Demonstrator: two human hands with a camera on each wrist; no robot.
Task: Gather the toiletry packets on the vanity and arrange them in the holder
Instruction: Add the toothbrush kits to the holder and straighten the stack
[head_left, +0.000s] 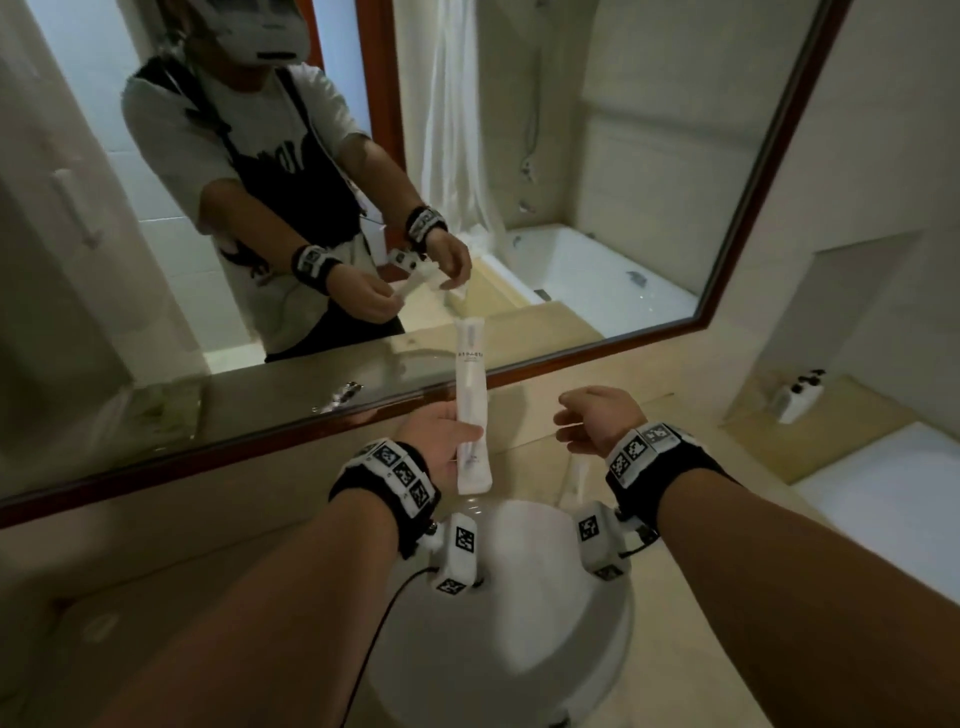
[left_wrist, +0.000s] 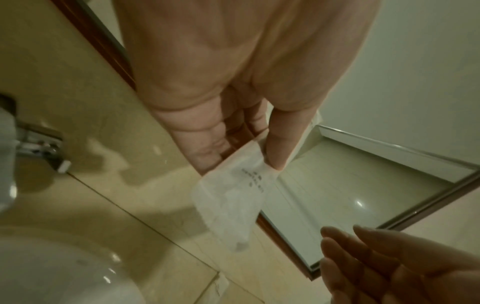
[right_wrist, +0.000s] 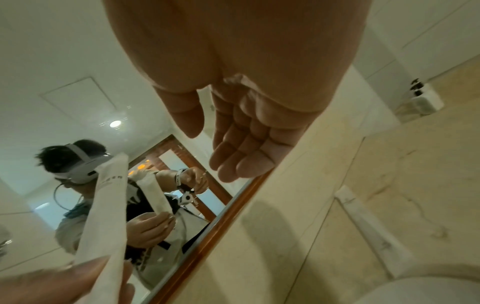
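My left hand has a long white toiletry packet pinched between thumb and fingers, held upright above the round white sink, top end up near the mirror. My right hand is just beside it, not touching, fingers loosely curled with nothing in them, palm clear in the right wrist view. Beige vanity counter is underneath, and there's a small white holder off in the far right corner.
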